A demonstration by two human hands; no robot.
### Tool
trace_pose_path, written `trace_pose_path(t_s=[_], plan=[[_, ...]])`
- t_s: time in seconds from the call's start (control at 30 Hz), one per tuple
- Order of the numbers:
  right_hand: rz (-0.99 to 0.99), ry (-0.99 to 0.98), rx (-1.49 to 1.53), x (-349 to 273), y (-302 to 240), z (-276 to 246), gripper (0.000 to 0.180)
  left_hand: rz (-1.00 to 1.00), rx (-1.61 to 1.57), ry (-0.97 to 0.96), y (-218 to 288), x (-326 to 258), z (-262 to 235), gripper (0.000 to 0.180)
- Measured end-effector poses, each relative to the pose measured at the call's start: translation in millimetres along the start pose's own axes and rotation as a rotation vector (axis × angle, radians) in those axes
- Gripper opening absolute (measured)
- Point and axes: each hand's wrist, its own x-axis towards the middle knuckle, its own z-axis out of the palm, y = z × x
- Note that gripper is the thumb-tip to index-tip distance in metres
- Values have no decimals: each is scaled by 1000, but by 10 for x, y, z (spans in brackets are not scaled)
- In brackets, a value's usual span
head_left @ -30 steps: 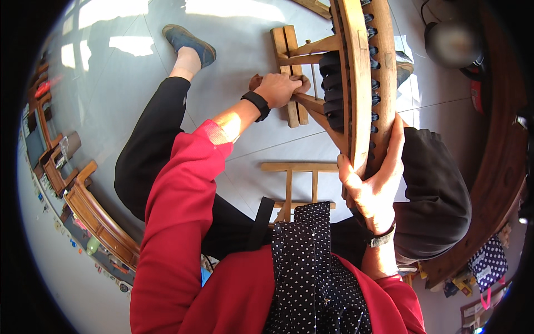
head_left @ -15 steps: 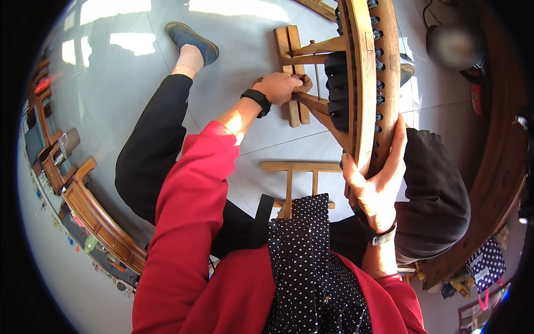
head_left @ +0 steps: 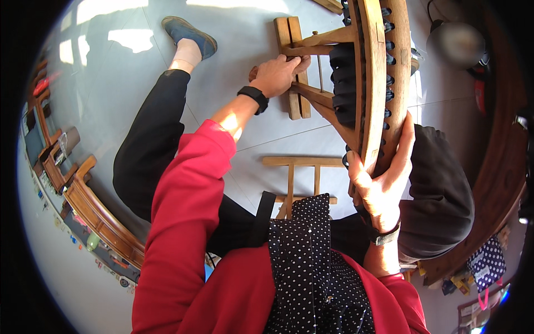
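A wooden frame laced with black bands (head_left: 345,89), like a folding stool, stands tilted in front of me. My right hand (head_left: 384,183) clasps the near end of its two long rails (head_left: 374,83), thumb on the left side and fingers along the right. My left hand (head_left: 276,76) is closed beside the paired wooden foot bars (head_left: 300,103), where the slanting legs (head_left: 320,94) meet them. A brown rounded end peeks out left of that hand; what lies inside the fingers is hidden. A thin metal rod (head_left: 320,72) spans the legs.
Another light wooden frame (head_left: 303,161) lies on the tiled floor, partly under my dotted apron (head_left: 300,250). Wooden furniture (head_left: 105,222) lines the left side, and a dark wooden edge (head_left: 489,167) curves along the right. My blue shoe (head_left: 192,36) rests at upper left.
The laced frame has shifted slightly right, and its foot bars appear a little farther away. My left hand has moved slightly farther out; my right hand keeps its hold.
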Motion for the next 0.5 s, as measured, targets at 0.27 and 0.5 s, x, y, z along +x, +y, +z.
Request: trace_pose_path(t_s=[0.27,0.5], plan=[[-113,-2,-37,41,5,28,105,236,-37,-196,-101,31,7,31],[-67,-17,42,24,2,34,103,131,-18,-456,34,278,-87,26]])
